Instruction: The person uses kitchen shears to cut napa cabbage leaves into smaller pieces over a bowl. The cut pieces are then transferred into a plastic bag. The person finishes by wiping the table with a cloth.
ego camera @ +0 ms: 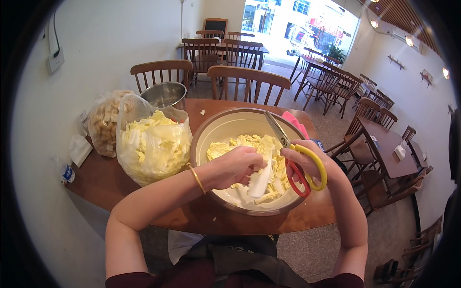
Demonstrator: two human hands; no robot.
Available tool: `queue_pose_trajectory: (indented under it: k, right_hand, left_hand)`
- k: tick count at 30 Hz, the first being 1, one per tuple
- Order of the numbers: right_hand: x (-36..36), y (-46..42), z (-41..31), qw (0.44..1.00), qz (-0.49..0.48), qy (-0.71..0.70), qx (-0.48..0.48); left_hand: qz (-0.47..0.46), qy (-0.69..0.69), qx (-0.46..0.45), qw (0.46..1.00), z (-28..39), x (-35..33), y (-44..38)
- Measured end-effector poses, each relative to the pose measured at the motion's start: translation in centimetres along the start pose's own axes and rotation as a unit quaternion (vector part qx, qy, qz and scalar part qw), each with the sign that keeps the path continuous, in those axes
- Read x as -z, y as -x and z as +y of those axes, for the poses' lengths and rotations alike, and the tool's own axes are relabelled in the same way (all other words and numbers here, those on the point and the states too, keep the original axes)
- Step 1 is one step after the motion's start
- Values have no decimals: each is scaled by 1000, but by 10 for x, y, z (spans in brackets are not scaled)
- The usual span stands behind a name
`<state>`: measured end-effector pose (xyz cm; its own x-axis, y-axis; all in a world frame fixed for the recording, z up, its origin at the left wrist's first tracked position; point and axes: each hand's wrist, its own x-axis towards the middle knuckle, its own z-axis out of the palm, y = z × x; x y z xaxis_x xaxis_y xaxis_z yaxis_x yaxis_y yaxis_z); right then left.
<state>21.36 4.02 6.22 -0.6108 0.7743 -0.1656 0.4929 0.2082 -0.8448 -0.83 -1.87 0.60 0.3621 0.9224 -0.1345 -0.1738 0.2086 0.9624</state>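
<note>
My left hand [239,166] grips a napa cabbage leaf [262,176], its white stem hanging over a wide basin [223,122]. Several more cabbage leaves [218,149] lie in the basin, partly hidden by my hands. In my right hand [306,158] is a pair of scissors [279,131] with one red and one yellow handle. The blades point up and away, over the basin's far right side, and look closed or nearly so. To the left of the basin stands a clear plastic bag [155,144] full of napa cabbage pieces.
Behind that bag are a steel pot [164,95] and a bag of light brown food pieces [104,126]. A tissue pack [80,149] and a plastic bottle [66,172] stand at the table's left edge. A pink cloth [295,124] sits beyond the basin. Wooden chairs [248,77] face the table [187,216].
</note>
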Motion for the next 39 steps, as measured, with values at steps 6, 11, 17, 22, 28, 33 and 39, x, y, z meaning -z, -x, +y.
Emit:
queue_pose_trajectory:
  k: [6,11,17,22,28,33,39]
  right_hand:
    - [17,7,9,999,-44,-15,-14]
    - [21,37,-4,990,-69,119,27]
    - [22,52,-8,968,-66,232,65]
    - [21,53,-7,967,-52,245,54]
    - [23,54,-1,978,13,208,-10]
    - [34,56,28,990,63,129,6]
    - [38,66,47,992,63,108,-11]
  left_hand:
    - [46,100,52,993,15,17,11]
    - [59,82,-14,995,13,33,10]
    - [24,86,-14,996,20,19,2]
    - [-11,61,4,998,21,5,-11]
    - [-34,16,10,999,19,15,-49]
    - [128,-445,-79,883,10,20,-77]
    - [-27,-657,208,725,-18,29,-79]
